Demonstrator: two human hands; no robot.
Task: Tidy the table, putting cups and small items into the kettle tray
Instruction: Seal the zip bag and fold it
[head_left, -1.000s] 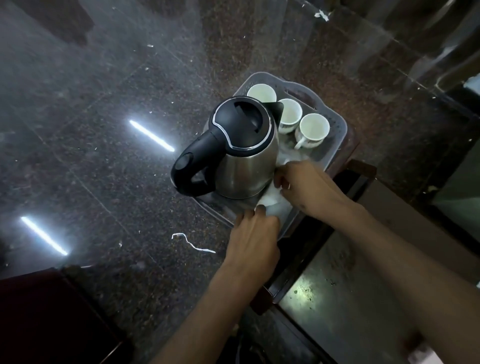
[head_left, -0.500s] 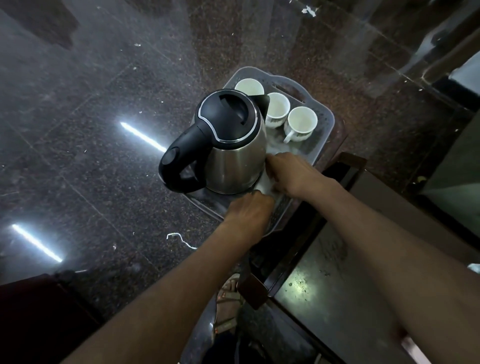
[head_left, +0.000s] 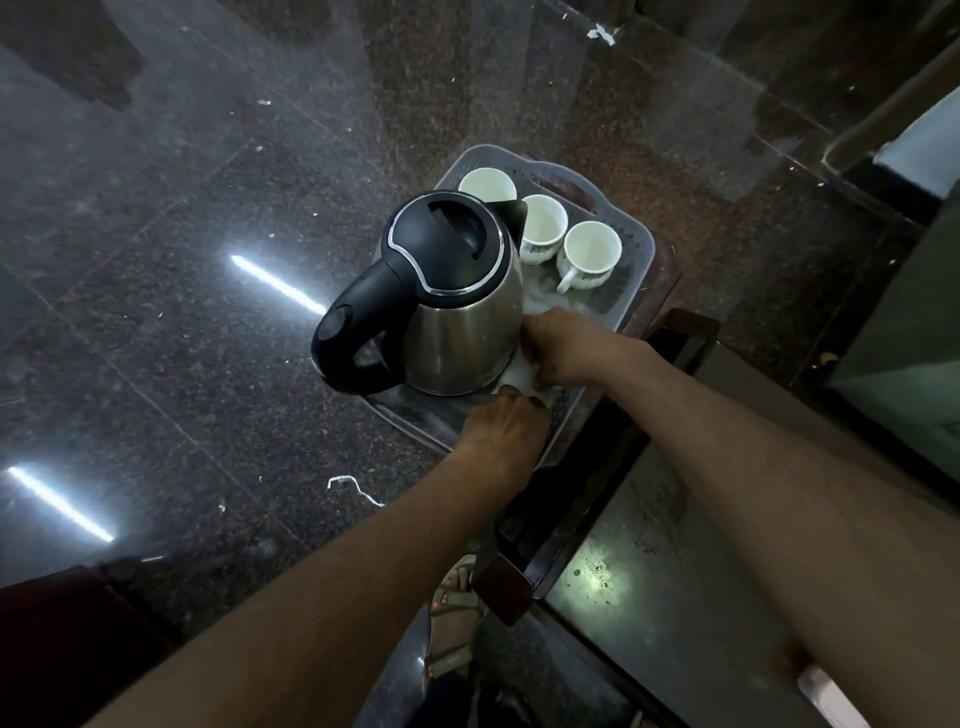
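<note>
White cloth lies in the tray, wedged between both hands at the kettle's near-right base. Right hand grips its far part; left hand pinches its near edge, fingers curled. Cloth soft, crumpled; its long axis cannot be told. Three glossy white cups stand at the tray's far end. Kettle steel, black lid.

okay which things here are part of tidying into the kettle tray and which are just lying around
Part of the job: tray, kettle, three white cups, white cloth, left hand, right hand.
Lying about: paper scrap, white bit, both on the floor.
</note>
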